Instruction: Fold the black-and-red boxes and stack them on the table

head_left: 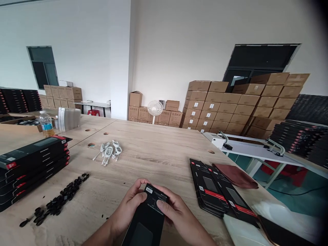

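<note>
Around the black box (147, 218), which serves as landmark, spreads the wooden table (153, 150). Well to the box's left stands a stack of black packages (36, 164), its ends somewhat uneven; a knock from the left arm could probably send the upper ones sliding. To the box's right lie flat black cartons (210, 186) in overlapping piles, smooth enough, I judge, to slip if the right elbow swings out. A maroon cloth (234, 174) lies beyond them.

The box itself is gripped near its far end, tilted towards the wearer; its near end leaves the view, so I cannot tell whether that end is closed. Both hands hold it: the left hand (134, 198) along one edge, the right hand (176, 212) with its thumb on the printed face. Pressing too hard there could dent the card.

Beyond the box and to its left sit white cables (110, 150), coiled but close enough to tangle. Smallest, left of the box, are loose black pieces (60, 201), which a dragging left forearm could scatter.
</note>
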### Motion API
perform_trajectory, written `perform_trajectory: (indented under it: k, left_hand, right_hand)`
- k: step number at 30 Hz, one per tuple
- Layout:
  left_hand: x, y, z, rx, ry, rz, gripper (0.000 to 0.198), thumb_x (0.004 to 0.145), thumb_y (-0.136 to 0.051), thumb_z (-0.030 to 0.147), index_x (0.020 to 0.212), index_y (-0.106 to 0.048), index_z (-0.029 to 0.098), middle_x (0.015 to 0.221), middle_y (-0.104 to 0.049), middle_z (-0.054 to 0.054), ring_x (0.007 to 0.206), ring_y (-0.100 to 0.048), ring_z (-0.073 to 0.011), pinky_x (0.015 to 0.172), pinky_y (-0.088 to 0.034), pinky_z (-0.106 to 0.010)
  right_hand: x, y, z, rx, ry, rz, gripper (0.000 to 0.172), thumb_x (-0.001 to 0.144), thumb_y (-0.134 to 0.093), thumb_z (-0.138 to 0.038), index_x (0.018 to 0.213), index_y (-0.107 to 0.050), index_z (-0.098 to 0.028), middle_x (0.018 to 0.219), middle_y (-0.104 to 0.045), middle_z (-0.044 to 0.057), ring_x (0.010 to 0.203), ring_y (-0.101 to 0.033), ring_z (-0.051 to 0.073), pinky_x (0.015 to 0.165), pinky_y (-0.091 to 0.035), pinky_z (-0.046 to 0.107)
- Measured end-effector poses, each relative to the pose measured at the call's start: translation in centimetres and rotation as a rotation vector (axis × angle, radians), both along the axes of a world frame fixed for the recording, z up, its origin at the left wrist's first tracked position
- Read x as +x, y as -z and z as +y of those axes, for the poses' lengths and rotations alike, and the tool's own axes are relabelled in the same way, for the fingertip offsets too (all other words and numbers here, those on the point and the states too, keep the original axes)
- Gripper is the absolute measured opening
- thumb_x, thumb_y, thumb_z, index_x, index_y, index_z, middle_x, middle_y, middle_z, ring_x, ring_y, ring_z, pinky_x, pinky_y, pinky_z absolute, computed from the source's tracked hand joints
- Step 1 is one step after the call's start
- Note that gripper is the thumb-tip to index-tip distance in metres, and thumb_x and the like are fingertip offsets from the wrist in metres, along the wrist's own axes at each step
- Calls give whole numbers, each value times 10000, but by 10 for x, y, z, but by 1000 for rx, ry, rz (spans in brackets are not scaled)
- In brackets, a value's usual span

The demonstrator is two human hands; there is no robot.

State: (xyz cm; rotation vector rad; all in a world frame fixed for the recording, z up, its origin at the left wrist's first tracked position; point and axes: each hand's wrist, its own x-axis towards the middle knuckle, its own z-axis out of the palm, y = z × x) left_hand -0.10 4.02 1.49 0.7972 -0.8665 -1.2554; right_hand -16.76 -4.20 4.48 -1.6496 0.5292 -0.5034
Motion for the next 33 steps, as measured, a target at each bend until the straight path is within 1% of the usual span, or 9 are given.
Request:
perform_trajectory:
  k: [5, 10, 13, 15, 19, 23, 27, 29, 33]
  left_hand:
    - [-3, 5, -7, -8, -68, -51, 320, 852, -544, 353, 1119, -481, 189, 729, -525, 26, 639, -493, -103, 616, -349, -249]
    - [29, -12, -1, -6, -322, -599, 553, 870, -482, 498, 1342, -396, 224, 855, -549, -6, 708, -545, -127, 628, -425, -256]
    - [90, -52, 25, 67, -627, -1051, 526, 874, -470, 466, 1339, -415, 227, 1133, -592, -72, 962, -583, -176, 823, -481, -293]
    - [146, -84, 52, 275, -882, -1525, 512, 869, -453, 460, 1334, -425, 247, 1320, -542, -58, 1146, -530, -185, 999, -412, -295]
    - [253, -128, 109, 688, -1093, -1617, 686, 743, -571, 466, 1313, -434, 109, 1431, -421, -230, 1340, -309, -431, 1081, -237, -587]
    - [304, -130, 148, 1017, -1033, -1579, 668, 568, -695, 473, 1104, -580, 92, 1108, -653, -276, 1111, -518, -500, 949, -270, -719]
    - [290, -123, 154, 1019, -1091, -1673, 714, 654, -604, 485, 1213, -503, 52, 1224, -580, -293, 1219, -453, -472, 1037, -171, -680]
    - [263, -120, 149, 926, -1139, -1739, 758, 685, -571, 515, 1284, -425, 74, 1293, -531, -265, 1246, -439, -435, 1043, -258, -584]
    - [185, -90, 128, 661, -998, -1489, 748, 686, -575, 648, 1234, -408, 167, 942, -672, -114, 856, -647, -313, 721, -467, -385]
  right_hand:
    - [9, 15, -7, 116, 110, -37, 554, 759, -646, -548, 1225, -611, -250, 787, -698, 31, 558, -551, 156, 484, -428, 259]
    - [21, 23, -24, 180, 267, -97, 491, 609, -749, -559, 968, -743, -225, 874, -740, 79, 836, -660, 275, 838, -520, 389]
    - [22, 25, -30, 183, 291, -101, 470, 570, -756, -591, 870, -760, -230, 995, -736, 88, 1010, -636, 307, 1007, -438, 408]
    - [22, 24, -29, 194, 279, -112, 471, 567, -747, -612, 838, -763, -227, 997, -738, 93, 1029, -634, 320, 1039, -412, 427]
    - [23, 17, -17, 249, 198, -100, 480, 598, -725, -623, 861, -766, -223, 996, -741, 101, 1032, -632, 347, 1050, -394, 484]
    - [25, 14, -11, 333, 263, -126, 479, 522, -779, -609, 816, -768, -231, 993, -741, 95, 1086, -607, 343, 999, -451, 439]
    - [21, 25, -20, 406, 224, -168, 440, 622, -744, -592, 848, -756, -215, 895, -742, 78, 918, -662, 281, 772, -551, 348]
    - [18, 30, -26, 460, 262, -219, 402, 662, -743, -542, 904, -742, -222, 888, -740, 52, 850, -666, 238, 672, -554, 290]
    - [17, 27, -25, 621, 350, -407, 505, 592, -831, -355, 1068, -673, -299, 996, -722, -25, 771, -649, 152, 559, -544, 207]
